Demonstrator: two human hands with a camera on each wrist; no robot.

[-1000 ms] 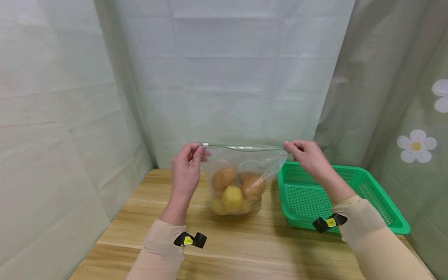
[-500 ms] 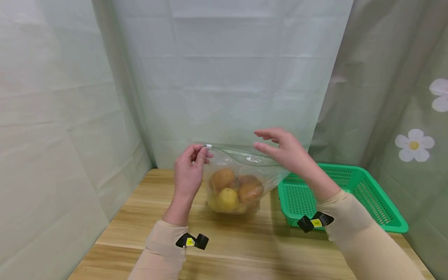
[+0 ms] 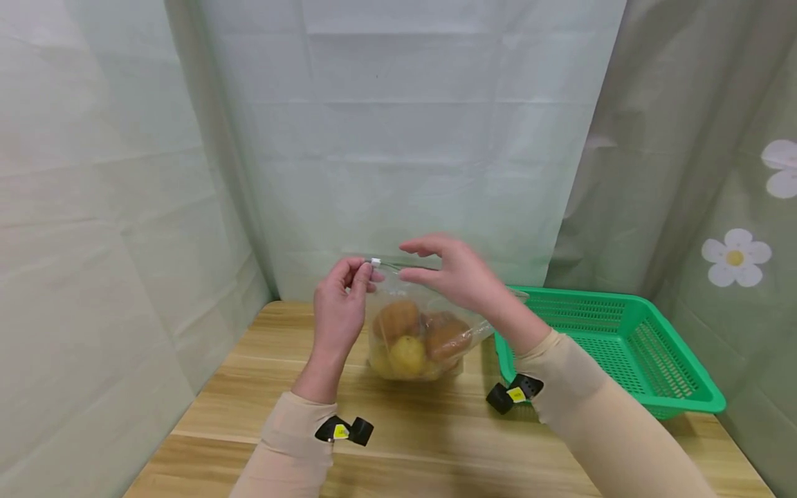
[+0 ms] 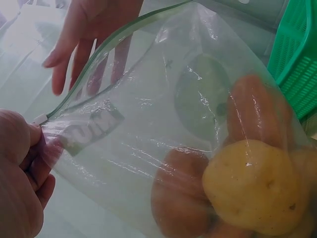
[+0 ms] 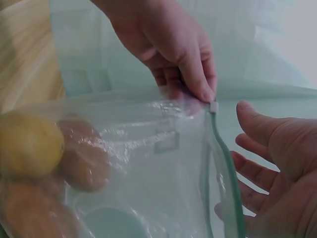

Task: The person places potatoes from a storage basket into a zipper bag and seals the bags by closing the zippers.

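A clear zip bag point(image 3: 389, 294) with a green zip strip stands on the table, its right corner sagging. Inside are several round or oblong pieces, among them a yellow potato-like one point(image 4: 252, 186) with small dark spots and an orange-brown one point(image 4: 179, 193). My left hand point(image 3: 339, 304) pinches the bag's upper left corner, thumb and fingertips right beside the white slider point(image 5: 214, 107). My right hand point(image 3: 461, 277) is at the bag's mouth, thumb and fingers apart, pointing toward the slider. In the right wrist view its fingers point(image 5: 255, 171) lie behind the zip strip, holding nothing.
A green plastic basket point(image 3: 691, 346) with perforated walls stands on the right of the wooden table point(image 3: 398, 449), close to the bag. Pale cloth sheets point(image 3: 405, 138) hang behind and at both sides, with white flowers point(image 3: 737, 257) on the right one.
My right hand has let go of the bag's right corner and moved left over the mouth toward the slider. That corner has dropped. My left hand keeps its pinch, barely shifted right.
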